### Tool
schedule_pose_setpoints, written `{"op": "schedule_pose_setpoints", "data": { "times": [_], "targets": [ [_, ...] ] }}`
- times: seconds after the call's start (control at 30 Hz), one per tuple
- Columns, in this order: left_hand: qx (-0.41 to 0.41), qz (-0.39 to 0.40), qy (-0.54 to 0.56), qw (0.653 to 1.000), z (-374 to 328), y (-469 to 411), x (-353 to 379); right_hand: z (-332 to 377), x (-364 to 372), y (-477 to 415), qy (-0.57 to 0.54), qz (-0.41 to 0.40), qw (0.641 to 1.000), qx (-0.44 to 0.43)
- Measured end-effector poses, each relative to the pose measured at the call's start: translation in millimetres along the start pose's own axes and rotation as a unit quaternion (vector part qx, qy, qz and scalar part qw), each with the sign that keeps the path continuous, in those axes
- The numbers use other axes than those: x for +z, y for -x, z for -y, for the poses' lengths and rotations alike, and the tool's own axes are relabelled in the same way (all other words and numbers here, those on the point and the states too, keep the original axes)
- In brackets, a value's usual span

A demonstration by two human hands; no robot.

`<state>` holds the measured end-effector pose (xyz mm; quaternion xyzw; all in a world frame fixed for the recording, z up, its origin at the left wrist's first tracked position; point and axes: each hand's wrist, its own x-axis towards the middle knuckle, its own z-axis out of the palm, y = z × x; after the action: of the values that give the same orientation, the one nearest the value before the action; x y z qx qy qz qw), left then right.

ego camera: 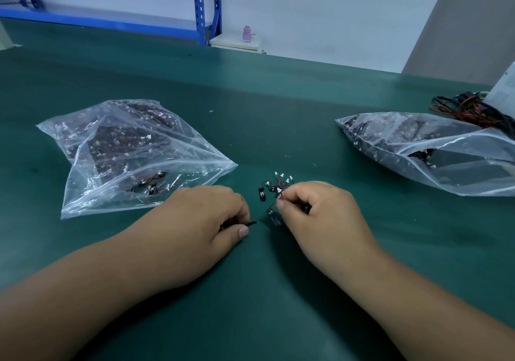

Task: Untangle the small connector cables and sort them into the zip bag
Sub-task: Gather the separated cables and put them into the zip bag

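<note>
A small tangle of connector cables [274,186], red and black wires with white plugs and black modules, lies on the green table between my hands. My right hand [315,210] pinches a wire of this tangle between thumb and forefinger. My left hand [206,215] rests on the table, fingers closed on a thin black piece [249,223] that sticks out by the thumb. A clear zip bag [133,154] holding many cables lies just beyond my left hand, with its mouth toward me.
A second clear bag [434,148] with cables lies at the right. Behind it is a heap of red and black wires [471,109] and a white sheet [504,93]. A blue shelf frame [206,6] stands past the table's far edge.
</note>
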<state>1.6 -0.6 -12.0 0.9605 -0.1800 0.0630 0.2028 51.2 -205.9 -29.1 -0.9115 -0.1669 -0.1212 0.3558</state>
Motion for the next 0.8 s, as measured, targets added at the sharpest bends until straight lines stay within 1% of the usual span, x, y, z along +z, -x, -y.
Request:
{"op": "schedule_pose_setpoints", "data": {
  "times": [0.1, 0.17, 0.23, 0.27, 0.3, 0.4, 0.47, 0.7, 0.8],
  "targets": [
    [0.003, -0.001, 0.000, 1.000, 0.1, -1.0, 0.8, -1.2, 2.8, -1.5, -0.005, 0.031, 0.999, -0.013],
    [0.005, -0.004, 0.004, 1.000, -0.3, -1.7, 0.2, -4.3, 3.4, -2.2, -0.002, 0.018, 1.000, -0.003],
    [0.008, -0.007, 0.006, 1.000, -0.6, -2.0, -1.0, -6.1, 3.6, -2.0, -0.024, -0.011, 1.000, 0.013],
    [0.011, -0.009, 0.004, 1.000, -0.6, -2.1, -1.3, -5.3, 3.1, -0.7, -0.036, -0.022, 0.999, 0.004],
    [0.015, -0.012, 0.002, 1.000, -0.4, -2.2, -1.4, -3.3, 2.1, 0.8, -0.043, -0.023, 0.999, -0.022],
    [0.028, -0.019, 0.000, 0.999, -1.3, -2.1, -1.9, 7.1, -1.6, 7.5, -0.038, 0.044, 0.988, -0.144],
    [0.032, -0.018, -0.001, 0.999, -2.5, -2.4, -2.8, 9.8, -2.8, 9.1, -0.022, 0.060, 0.981, -0.183],
    [0.035, -0.030, 0.004, 0.999, -5.1, -2.9, -4.1, 10.7, -5.8, 11.5, -0.056, 0.063, 0.972, -0.219],
    [0.038, -0.025, 0.011, 0.999, -6.2, -2.5, -3.5, 11.1, -4.5, 10.0, -0.053, 0.054, 0.976, -0.202]
  ]
}}
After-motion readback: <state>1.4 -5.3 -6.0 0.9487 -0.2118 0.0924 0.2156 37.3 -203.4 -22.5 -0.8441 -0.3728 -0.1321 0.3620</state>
